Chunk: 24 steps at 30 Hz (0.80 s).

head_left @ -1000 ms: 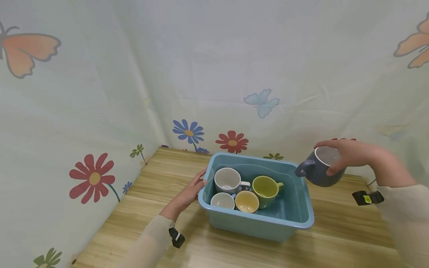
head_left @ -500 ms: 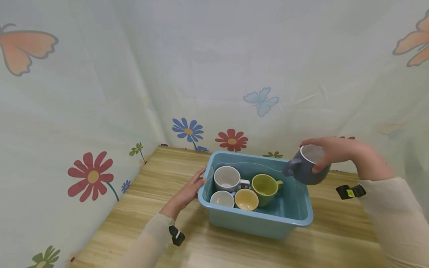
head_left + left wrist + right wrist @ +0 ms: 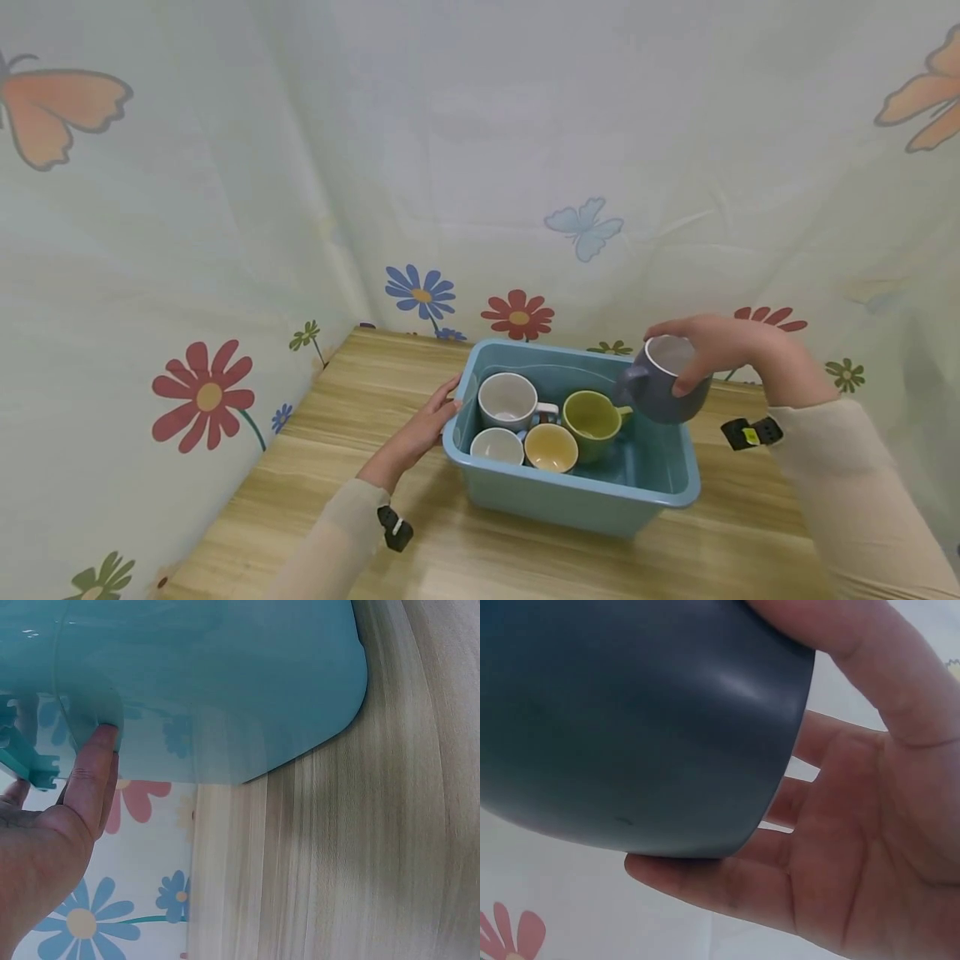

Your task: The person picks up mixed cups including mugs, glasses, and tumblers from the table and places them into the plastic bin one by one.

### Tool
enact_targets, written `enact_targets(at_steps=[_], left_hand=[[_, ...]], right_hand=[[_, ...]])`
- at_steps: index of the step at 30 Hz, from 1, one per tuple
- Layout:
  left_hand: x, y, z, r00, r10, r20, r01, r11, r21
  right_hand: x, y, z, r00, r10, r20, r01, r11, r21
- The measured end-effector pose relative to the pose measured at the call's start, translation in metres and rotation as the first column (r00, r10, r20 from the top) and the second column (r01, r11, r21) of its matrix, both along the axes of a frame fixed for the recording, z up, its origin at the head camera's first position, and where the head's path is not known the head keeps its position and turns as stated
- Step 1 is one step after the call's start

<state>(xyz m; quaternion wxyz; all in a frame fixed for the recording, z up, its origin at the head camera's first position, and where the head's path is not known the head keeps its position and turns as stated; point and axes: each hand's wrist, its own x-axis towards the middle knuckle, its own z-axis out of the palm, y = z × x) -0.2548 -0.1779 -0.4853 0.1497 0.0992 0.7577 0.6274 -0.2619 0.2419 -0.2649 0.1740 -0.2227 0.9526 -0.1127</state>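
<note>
A dark blue-grey mug [image 3: 660, 387], pale inside, is in my right hand [image 3: 720, 346]. It tilts slightly above the right back part of a light blue plastic tub [image 3: 570, 492], its handle pointing left. In the right wrist view, my fingers [image 3: 705, 885] and thumb spread around the mug's body [image 3: 652, 727]. My left hand [image 3: 423, 425] holds the tub's left end, thumb at the rim. The left wrist view has fingertips [image 3: 97, 742] against the outer wall. Inside the tub are a large white mug [image 3: 508, 400], a smaller white one [image 3: 497, 447], a yellow cup [image 3: 552, 448] and a green mug [image 3: 592, 421].
The tub stands on a wood-grain table [image 3: 360, 375]. Behind and to the left hangs a pale curtain [image 3: 450, 167] printed with flowers and butterflies. A black strap device [image 3: 395, 528] sits at the left wrist and another one [image 3: 752, 433] at the right.
My right hand has carried the blue-grey mug leftward, from beyond the tub's right edge to above its right back part. The left hand and tub have stayed in place.
</note>
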Motion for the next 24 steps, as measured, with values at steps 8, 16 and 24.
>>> enact_targets(at_steps=[8,16,24], left_hand=[[0.002,0.001,0.004,1.000,-0.001,0.010,0.001,1.000,0.005],[0.002,0.001,0.004,1.000,-0.010,0.009,0.010,1.000,0.008],[0.001,0.000,0.003,1.000,-0.005,0.010,0.005,1.000,-0.004]], right_hand=[[-0.002,-0.014,-0.009,0.999,0.014,0.050,-0.014,1.000,0.001],[-0.004,-0.024,-0.017,0.993,0.030,0.112,-0.029,0.999,-0.014],[-0.005,-0.034,-0.026,0.987,0.014,0.158,-0.019,1.000,0.024]])
